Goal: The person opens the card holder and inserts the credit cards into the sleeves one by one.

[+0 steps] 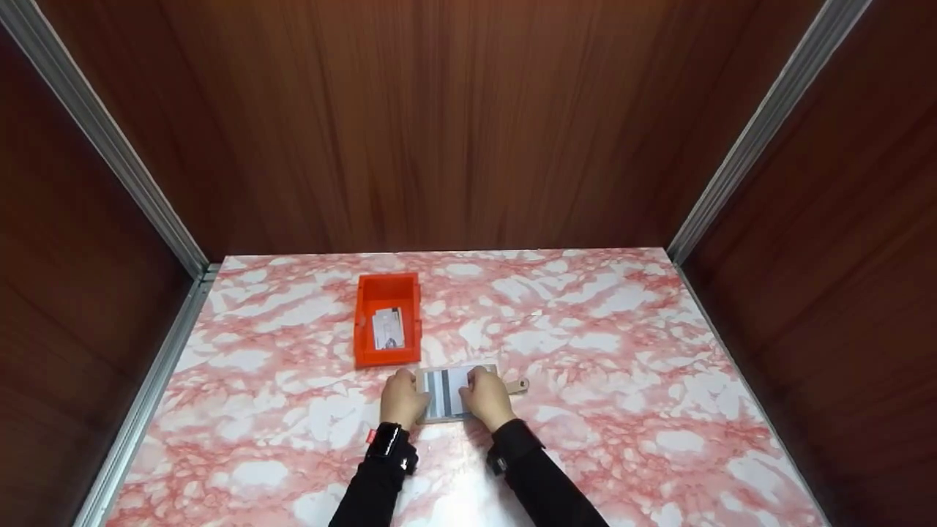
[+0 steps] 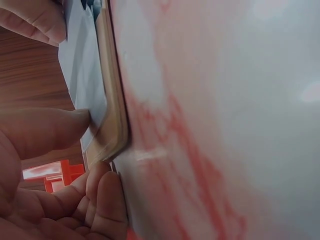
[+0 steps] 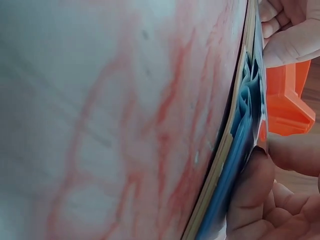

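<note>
A tan card holder (image 1: 420, 417) lies opened flat on the table, its pale plastic sleeves (image 3: 245, 105) bunched along one edge in the right wrist view. A short strap with a snap (image 1: 518, 386) sticks out at its right end. My left hand (image 1: 402, 399) grips the holder's left end, thumb laid on the sleeve (image 2: 82, 75) and fingers curled at the board's corner. Over the right half, my right hand (image 1: 489, 399) pinches the edge of a thin pale card (image 1: 457, 382) between thumb and forefinger. The palm side of the right hand is hidden in the head view.
An orange box (image 1: 358, 322) stands just beyond the holder to the left, with white printed cards (image 1: 388, 329) on its floor. The red-and-white marbled table (image 1: 622, 439) is bounded by brown wood-grain panels (image 1: 468, 124) at the back and both sides.
</note>
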A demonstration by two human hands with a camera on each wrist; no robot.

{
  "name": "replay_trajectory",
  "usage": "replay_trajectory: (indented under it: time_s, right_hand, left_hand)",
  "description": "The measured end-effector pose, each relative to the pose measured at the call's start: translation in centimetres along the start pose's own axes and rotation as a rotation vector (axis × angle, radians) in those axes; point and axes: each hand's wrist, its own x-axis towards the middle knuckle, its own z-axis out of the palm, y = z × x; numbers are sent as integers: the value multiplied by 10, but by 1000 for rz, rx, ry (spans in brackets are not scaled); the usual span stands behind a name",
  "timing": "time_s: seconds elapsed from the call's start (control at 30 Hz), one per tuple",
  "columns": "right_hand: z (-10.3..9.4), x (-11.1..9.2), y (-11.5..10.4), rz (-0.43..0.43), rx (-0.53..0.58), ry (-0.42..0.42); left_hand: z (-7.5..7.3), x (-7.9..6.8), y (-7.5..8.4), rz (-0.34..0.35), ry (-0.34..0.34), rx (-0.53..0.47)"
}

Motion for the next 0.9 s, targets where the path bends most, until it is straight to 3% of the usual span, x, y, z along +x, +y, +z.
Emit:
replay_trajectory:
  time_s: [0.47, 0.9]
  right_hand:
    - [1, -2, -9, -111, -56, -55]
    - [3, -2, -13, -102, -69, -111]
  left_hand:
    - [2, 2, -3, -11, -9, 19]
    - [0, 2, -1, -37, -33, 19]
